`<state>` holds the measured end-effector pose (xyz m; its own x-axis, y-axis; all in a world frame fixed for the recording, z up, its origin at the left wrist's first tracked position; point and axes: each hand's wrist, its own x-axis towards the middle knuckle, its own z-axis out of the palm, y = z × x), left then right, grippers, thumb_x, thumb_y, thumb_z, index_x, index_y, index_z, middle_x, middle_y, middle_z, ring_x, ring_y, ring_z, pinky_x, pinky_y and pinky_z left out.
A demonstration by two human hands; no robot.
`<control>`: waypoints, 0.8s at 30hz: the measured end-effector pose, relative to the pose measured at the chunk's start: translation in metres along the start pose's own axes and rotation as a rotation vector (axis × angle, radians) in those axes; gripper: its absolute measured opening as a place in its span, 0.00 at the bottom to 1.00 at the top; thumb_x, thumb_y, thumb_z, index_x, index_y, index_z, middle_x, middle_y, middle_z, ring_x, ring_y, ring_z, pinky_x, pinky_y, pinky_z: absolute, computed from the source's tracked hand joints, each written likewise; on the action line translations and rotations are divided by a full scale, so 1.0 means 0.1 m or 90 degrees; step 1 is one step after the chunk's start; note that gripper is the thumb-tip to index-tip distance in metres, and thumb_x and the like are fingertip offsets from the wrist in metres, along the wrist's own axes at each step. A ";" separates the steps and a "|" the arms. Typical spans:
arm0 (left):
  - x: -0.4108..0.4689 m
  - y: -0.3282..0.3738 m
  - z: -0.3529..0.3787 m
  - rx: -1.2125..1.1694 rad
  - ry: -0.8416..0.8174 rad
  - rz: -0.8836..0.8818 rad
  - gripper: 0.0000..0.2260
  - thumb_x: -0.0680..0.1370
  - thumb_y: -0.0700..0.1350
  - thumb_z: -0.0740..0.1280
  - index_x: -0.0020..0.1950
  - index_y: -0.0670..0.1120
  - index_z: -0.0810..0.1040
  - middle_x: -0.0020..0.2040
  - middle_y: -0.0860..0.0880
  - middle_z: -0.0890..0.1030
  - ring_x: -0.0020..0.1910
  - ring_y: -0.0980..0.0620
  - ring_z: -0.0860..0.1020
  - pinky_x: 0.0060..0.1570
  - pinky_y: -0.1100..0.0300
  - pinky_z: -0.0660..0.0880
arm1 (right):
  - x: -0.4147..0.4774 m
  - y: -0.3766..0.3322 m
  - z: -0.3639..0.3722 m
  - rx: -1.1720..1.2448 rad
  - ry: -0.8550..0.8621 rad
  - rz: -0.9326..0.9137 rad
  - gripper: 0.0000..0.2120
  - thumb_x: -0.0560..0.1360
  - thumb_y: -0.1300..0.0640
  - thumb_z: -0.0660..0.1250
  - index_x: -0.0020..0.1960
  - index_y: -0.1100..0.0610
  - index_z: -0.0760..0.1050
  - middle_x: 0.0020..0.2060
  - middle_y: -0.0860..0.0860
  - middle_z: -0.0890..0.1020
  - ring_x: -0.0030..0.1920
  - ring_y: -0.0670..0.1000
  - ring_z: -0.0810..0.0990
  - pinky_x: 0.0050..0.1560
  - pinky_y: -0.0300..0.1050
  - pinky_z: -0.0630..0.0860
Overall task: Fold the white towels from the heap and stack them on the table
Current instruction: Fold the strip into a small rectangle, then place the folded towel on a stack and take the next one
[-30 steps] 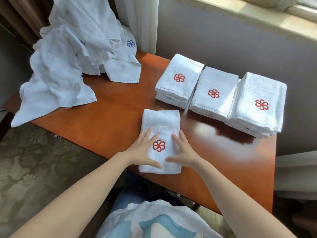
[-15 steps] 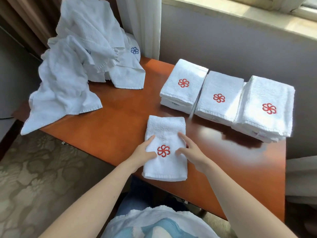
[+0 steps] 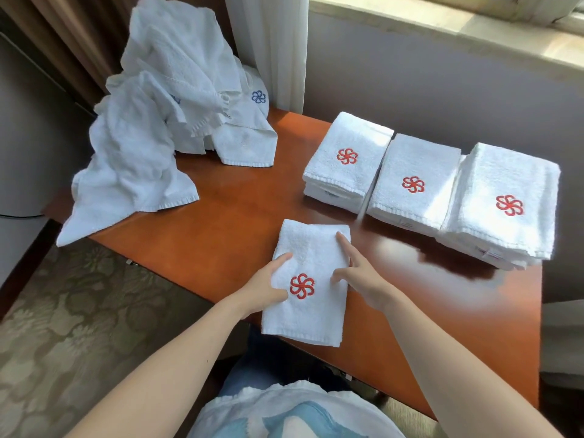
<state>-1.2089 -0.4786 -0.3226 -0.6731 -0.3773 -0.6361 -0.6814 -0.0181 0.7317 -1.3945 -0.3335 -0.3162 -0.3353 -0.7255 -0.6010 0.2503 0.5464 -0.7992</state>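
A folded white towel [image 3: 311, 308] with a red flower mark lies at the near edge of the wooden table [image 3: 221, 222]. My left hand [image 3: 265, 287] grips its left edge, thumb on top beside the mark. My right hand [image 3: 360, 276] holds the right edge: the index finger lies straight along it, the thumb is on top, and the other fingers curl at the side. Three stacks of folded towels stand in a row at the back right: left stack [image 3: 347, 159], middle stack [image 3: 414, 184], right stack [image 3: 505, 203]. The heap of unfolded towels [image 3: 164, 121] is at the back left.
One heap towel [image 3: 126, 191] hangs over the table's left edge. A wall and a window sill [image 3: 442, 30] run behind the table, with a curtain [image 3: 268, 42] in the corner. Patterned carpet [image 3: 63, 327] lies to the left.
Both hands went from lying flat on top of the folded towel to its two side edges. The right index finger has stretched out along the right edge.
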 end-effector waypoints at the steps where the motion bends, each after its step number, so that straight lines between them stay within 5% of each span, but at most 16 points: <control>1: -0.02 0.02 0.01 0.004 0.022 0.023 0.35 0.76 0.37 0.68 0.75 0.64 0.59 0.70 0.57 0.65 0.59 0.58 0.73 0.41 0.70 0.77 | -0.01 -0.02 0.00 -0.001 -0.001 -0.005 0.44 0.71 0.69 0.64 0.77 0.36 0.55 0.71 0.37 0.63 0.67 0.42 0.71 0.58 0.38 0.74; 4: -0.06 0.13 0.04 -0.023 0.116 0.110 0.32 0.76 0.35 0.66 0.71 0.64 0.64 0.72 0.55 0.67 0.65 0.54 0.72 0.57 0.59 0.79 | -0.04 -0.12 -0.03 0.009 0.008 -0.037 0.44 0.70 0.69 0.65 0.77 0.37 0.57 0.61 0.27 0.65 0.53 0.25 0.73 0.43 0.26 0.75; 6: -0.08 0.23 0.05 -0.031 0.163 0.159 0.30 0.75 0.36 0.65 0.71 0.63 0.65 0.72 0.56 0.67 0.69 0.53 0.70 0.65 0.50 0.75 | -0.07 -0.22 -0.07 0.027 0.020 -0.068 0.44 0.69 0.68 0.65 0.77 0.37 0.58 0.59 0.25 0.65 0.50 0.23 0.73 0.43 0.26 0.75; 12: -0.09 0.65 0.09 -0.004 0.205 0.270 0.31 0.70 0.43 0.61 0.68 0.69 0.64 0.72 0.62 0.67 0.70 0.65 0.65 0.62 0.69 0.64 | -0.27 -0.55 -0.30 0.054 0.058 -0.157 0.44 0.63 0.62 0.67 0.74 0.34 0.62 0.68 0.37 0.68 0.65 0.43 0.74 0.62 0.46 0.77; 17: 0.10 1.09 0.21 0.015 0.167 0.312 0.31 0.70 0.43 0.61 0.71 0.64 0.65 0.72 0.59 0.68 0.66 0.67 0.67 0.56 0.74 0.67 | -0.43 -0.74 -0.65 0.056 0.118 -0.188 0.45 0.63 0.63 0.66 0.76 0.37 0.59 0.71 0.41 0.65 0.67 0.47 0.72 0.61 0.48 0.78; 20: 0.24 1.37 0.31 0.012 0.134 0.342 0.31 0.70 0.43 0.61 0.72 0.62 0.65 0.73 0.58 0.67 0.68 0.63 0.68 0.60 0.69 0.71 | -0.50 -0.82 -0.90 0.047 0.161 -0.207 0.44 0.66 0.65 0.66 0.77 0.40 0.59 0.68 0.40 0.67 0.64 0.46 0.74 0.50 0.39 0.79; 24: 0.50 1.71 0.40 0.013 0.064 0.356 0.29 0.77 0.37 0.64 0.75 0.56 0.63 0.74 0.53 0.65 0.71 0.51 0.68 0.67 0.48 0.74 | -0.50 -0.90 -1.25 0.032 0.218 -0.221 0.41 0.72 0.72 0.62 0.79 0.44 0.58 0.72 0.45 0.66 0.67 0.51 0.73 0.51 0.38 0.76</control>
<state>-1.3706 -0.4640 -0.2389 -0.9028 -0.4110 -0.1264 -0.2359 0.2276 0.9448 -1.5142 -0.2944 -0.2138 -0.6839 -0.6774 -0.2709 0.1121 0.2694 -0.9565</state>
